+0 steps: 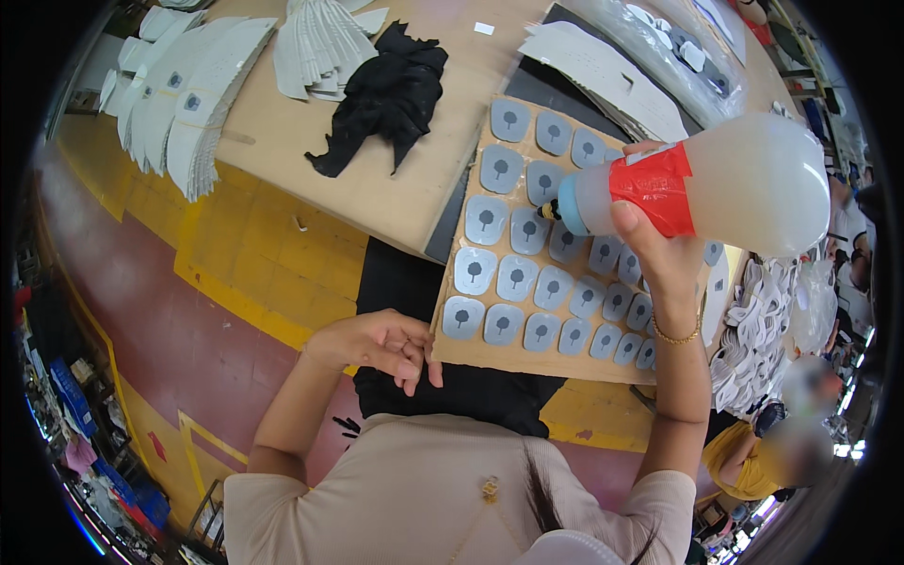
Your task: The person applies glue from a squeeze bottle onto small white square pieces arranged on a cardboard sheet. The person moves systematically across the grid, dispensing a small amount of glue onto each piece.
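My right hand (650,240) is closed around a large translucent squeeze bottle (758,184) wrapped with red tape. The bottle lies nearly level, its light blue cap and small dark nozzle (549,210) pointing left over a brown board (546,361). Rows of small grey-blue patches (474,271), each with a dark tree-like mark, cover the board. The bottle and my hand hide some patches on the right. At the board's near left corner, my left hand (381,347) has its fingers loosely bent and apart, with nothing seen in it.
Stacks of white cut pieces (193,108) lie on the table (282,155) at the far left. A crumpled black cloth (395,94) lies beside more fanned white pieces (320,42). White panels (607,80) sit beyond the board. Bundled white parts (758,330) are at right, near a person in yellow (739,457).
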Motion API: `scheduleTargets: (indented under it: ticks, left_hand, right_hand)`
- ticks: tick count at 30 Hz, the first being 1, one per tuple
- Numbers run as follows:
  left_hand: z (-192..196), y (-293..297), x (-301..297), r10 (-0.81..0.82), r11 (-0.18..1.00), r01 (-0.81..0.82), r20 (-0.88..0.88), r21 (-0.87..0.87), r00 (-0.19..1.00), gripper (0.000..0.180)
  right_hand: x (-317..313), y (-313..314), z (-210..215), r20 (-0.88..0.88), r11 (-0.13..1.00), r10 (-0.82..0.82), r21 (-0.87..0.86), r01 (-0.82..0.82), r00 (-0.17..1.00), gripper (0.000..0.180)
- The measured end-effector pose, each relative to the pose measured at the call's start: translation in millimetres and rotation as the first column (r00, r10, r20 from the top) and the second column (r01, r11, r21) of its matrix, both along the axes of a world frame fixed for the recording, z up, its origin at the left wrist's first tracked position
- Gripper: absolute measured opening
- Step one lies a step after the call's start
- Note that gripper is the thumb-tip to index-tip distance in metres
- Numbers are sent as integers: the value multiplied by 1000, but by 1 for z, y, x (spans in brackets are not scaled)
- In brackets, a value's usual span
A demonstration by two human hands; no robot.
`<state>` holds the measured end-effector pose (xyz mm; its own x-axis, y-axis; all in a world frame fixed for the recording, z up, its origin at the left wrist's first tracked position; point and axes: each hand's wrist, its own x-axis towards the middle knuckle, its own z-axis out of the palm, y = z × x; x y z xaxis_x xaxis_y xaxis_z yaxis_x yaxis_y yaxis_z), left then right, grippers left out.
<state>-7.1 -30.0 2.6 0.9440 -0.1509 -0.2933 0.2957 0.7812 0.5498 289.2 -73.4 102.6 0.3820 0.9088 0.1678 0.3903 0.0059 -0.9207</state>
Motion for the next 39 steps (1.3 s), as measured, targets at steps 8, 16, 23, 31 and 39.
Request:
scheduleTargets:
  ticks: [8,16,23,31,39]
  left_hand:
    - [-5,5,-1,4,1000,-4,7,-30,1000,33]
    - [-6,5,-2,28,999,-27,30,-18,999,37]
    - [-8,3,-4,57,998,-56,27,-21,998,40]
    - [-9,3,-6,67,997,-66,38,-40,997,40]
    - [-13,2,-7,65,996,-62,45,-65,997,37]
  right_hand:
    - [-1,7,-7,65,998,57,-26,-55,996,56]
    - [-10,20,7,-92,987,37,157,-22,995,42]
    - [-19,29,-2,93,990,137,23,-140,986,54]
    - [-21,36,-7,166,982,176,45,-185,970,50]
    - [-21,41,4,143,989,143,29,-148,979,49]
